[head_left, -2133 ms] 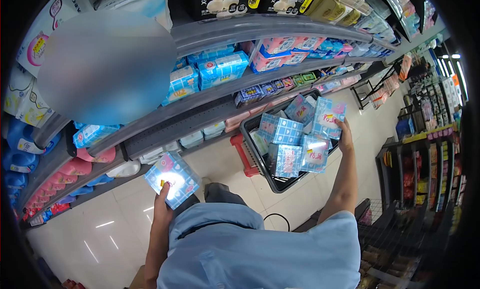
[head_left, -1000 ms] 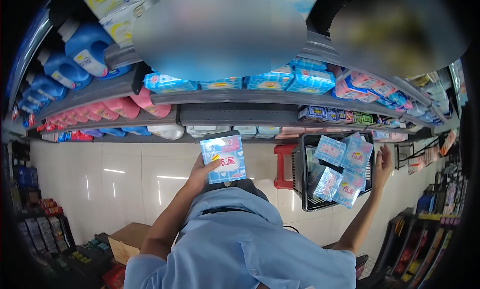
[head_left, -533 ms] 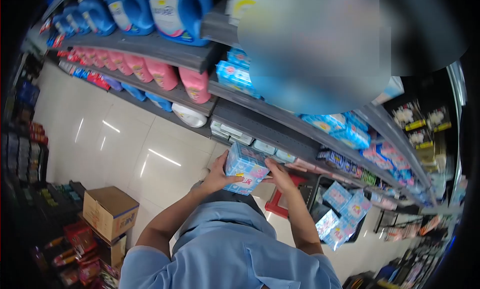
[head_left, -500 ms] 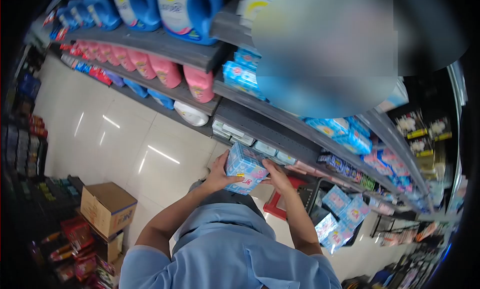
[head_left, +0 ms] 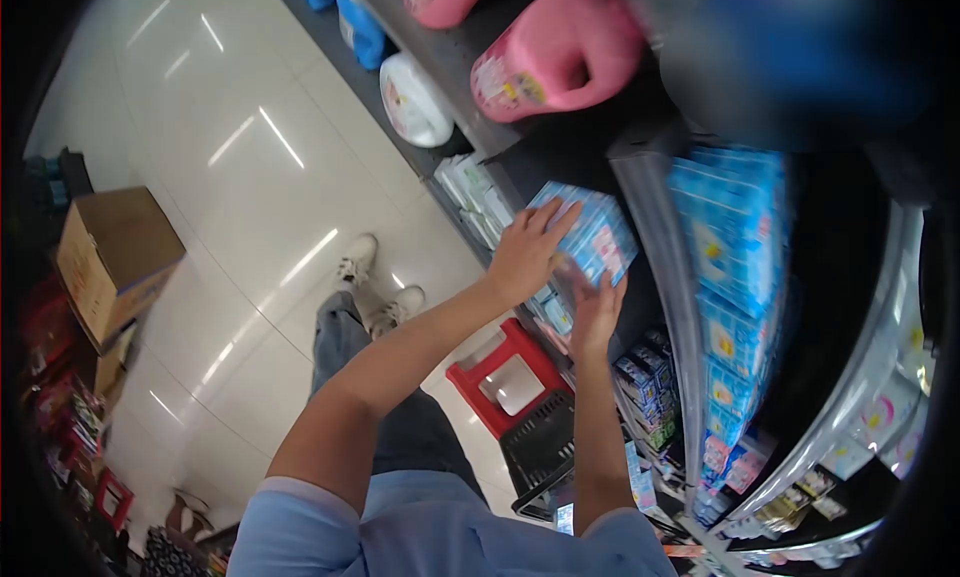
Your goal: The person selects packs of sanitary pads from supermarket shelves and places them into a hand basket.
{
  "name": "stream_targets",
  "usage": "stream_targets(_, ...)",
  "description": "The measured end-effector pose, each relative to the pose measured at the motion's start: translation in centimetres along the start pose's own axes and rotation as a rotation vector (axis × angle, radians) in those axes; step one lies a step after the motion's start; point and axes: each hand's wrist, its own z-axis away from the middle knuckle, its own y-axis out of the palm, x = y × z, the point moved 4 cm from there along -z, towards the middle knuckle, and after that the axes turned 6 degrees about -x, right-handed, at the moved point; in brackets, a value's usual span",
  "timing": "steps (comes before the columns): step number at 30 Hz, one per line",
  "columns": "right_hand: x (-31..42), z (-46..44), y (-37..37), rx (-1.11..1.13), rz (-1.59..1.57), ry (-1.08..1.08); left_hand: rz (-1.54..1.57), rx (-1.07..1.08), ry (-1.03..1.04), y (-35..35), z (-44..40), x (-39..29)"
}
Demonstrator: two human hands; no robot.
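A blue checked package [head_left: 598, 239] with pink print is held between both hands at the lower dark shelf [head_left: 560, 152]. My left hand [head_left: 532, 249] lies on its left side with the fingers over its top. My right hand [head_left: 597, 307] grips its lower edge from below, fingers pointing up. The package is tilted, and its far side is hidden. Just right of it, behind a clear shelf edge, stand blue packages [head_left: 725, 237]. White packs [head_left: 474, 199] lie on the bottom shelf to the left.
A red stool [head_left: 467, 382] and a black basket [head_left: 540, 432] stand on the floor below my right forearm. Pink bottles [head_left: 560, 52] and a white bottle [head_left: 415, 102] sit on the shelves. An open cardboard box [head_left: 115, 257] is at left. Another person's foot [head_left: 188, 517] shows bottom left.
Both hands have carried the package from in front of my body up and right to the shelf. The view has turned and moved closer to the shelves, and the basket is now mostly hidden.
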Motion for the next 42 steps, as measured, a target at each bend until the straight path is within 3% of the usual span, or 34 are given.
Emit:
stream_targets(5,-1.6,-5.8,1.0,-0.042,0.102,-0.097,-0.008,-0.13,-0.025,3.5,-4.1,3.8)
stream_targets(9,-4.1,-7.7,1.3,-0.107,0.128,-0.073,0.128,-0.096,0.02,6.3,-5.4,7.0)
stream_targets(12,-4.9,-9.6,1.2,-0.069,0.01,0.167,0.199,-0.16,-0.02,6.8,-4.3,8.1)
stream_targets(18,-4.0,-9.5,4.8,-0.272,-0.003,0.454,0.311,-0.094,-0.252,6.0,1.0,8.3)
stream_targets(21,-4.5,-12.0,4.5,-0.105,-0.212,0.332,0.378,-0.075,-0.315,5.4,3.9,8.4)
stream_targets(24,-3.6,-13.8,5.8,-0.216,-0.237,0.342,0.388,-0.042,-0.391,5.3,7.0,9.0)
stream_targets(27,-2.6,-17.6,6.3,-0.17,-0.188,0.243,0.41,0.006,-0.496,5.2,10.1,9.8)
stream_targets(34,-1.2,-25.4,5.8,-0.041,-0.198,0.25,0.397,0.031,-0.666,4.4,14.8,12.2)
stream_targets(36,-1.3,-26.6,5.6,0.03,-0.022,0.138,0.392,0.023,-0.699,4.2,15.6,12.8)
stream_targets(42,-1.0,-26.9,5.8,-0.074,-0.098,0.181,0.382,0.009,-0.751,3.9,16.3,13.6)
